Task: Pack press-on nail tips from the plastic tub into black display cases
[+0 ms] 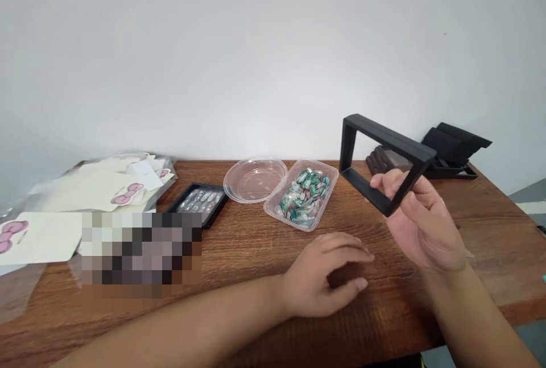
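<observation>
The right hand (433, 228) closed its fingers on a black frame (388, 137) above the worktop (239, 248) — the left hand (310, 277), half-curled, held nothing.

Table (239, 260) with its back edge at the wall (273, 61). Far left: cards (106, 189), overlapping. Right of these, a case (218, 213), beads (198, 201) in it; before it and to its left, a pixelated item (149, 254). Case just beside a dish (256, 179), which sits behind and to the right. Tub (333, 187) adjoins the dish on the right; stones (305, 194) in it. Left hand (324, 274) before the tub. Right hand (422, 220), farther right, holds a frame (388, 136) above the table. Boxes (452, 146) behind, at back right.
</observation>
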Motion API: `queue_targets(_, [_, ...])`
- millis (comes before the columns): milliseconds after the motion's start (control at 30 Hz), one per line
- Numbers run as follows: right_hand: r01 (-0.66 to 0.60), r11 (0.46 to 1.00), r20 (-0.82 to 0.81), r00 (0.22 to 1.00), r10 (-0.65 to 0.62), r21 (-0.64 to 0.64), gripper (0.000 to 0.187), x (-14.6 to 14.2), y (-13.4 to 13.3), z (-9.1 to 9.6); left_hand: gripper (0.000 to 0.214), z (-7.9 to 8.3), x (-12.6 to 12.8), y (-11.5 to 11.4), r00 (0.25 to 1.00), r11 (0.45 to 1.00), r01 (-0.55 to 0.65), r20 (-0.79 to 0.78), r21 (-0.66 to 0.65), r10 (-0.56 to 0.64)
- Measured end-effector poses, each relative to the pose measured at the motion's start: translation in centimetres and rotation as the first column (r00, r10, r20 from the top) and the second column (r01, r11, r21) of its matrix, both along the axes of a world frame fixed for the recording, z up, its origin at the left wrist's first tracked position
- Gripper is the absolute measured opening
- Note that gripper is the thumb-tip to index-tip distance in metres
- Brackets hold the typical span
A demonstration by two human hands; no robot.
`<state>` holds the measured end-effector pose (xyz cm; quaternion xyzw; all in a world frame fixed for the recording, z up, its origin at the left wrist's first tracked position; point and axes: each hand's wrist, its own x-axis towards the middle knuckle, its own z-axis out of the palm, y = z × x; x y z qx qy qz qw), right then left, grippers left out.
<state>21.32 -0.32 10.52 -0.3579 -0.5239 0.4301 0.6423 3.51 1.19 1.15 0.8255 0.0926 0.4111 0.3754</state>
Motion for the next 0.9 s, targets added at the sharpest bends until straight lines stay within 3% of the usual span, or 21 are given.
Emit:
queue_targets(100, [-0.174,0.982,-0.160,0.974,0.159,-0.080,0.011,-0.7,-0.6,-0.4,0.020,0.1,0.0,0.2,0.986,0.977,-0.121,0.096,-0.178,0.139])
queue_targets(167, [-0.228,0.966,-0.199,0.959,0.201,-0.126,0.013,-0.9,-0.6,-0.7,0.020,-0.1,0.0,0.1,0.973,0.956,-0.154,0.131,-0.249,0.191])
queue_targets(333, [-0.179,0.949,-0.186,0.973,0.133,-0.258,0.026,-0.9,-0.3,-2.7,0.028,-0.4,-0.2,-0.5,0.968,0.951,-0.116,0.184,-0.286,0.174])
queue_targets(500, [-0.131,0.934,-0.043,0.991,0.124,-0.333,0.034,-1.1,-0.4,-4.1,0.040,-0.2,-0.3,-0.8,0.969,0.927,-0.105,0.173,-0.360,0.177])
queue_targets(700, [-0.082,0.940,0.237,0.957,0.167,-0.332,0.026,-1.6,-0.8,-3.2,0.022,1.2,-0.2,-0.7,0.958,0.811,-0.192,0.074,-0.553,0.278])
queue_targets(900, [-0.184,0.900,0.271,0.913,0.306,-0.394,0.021,-0.6,-0.7,-3.4,0.016,3.2,0.0,0.0,0.967,0.742,-0.229,-0.060,-0.631,0.247])
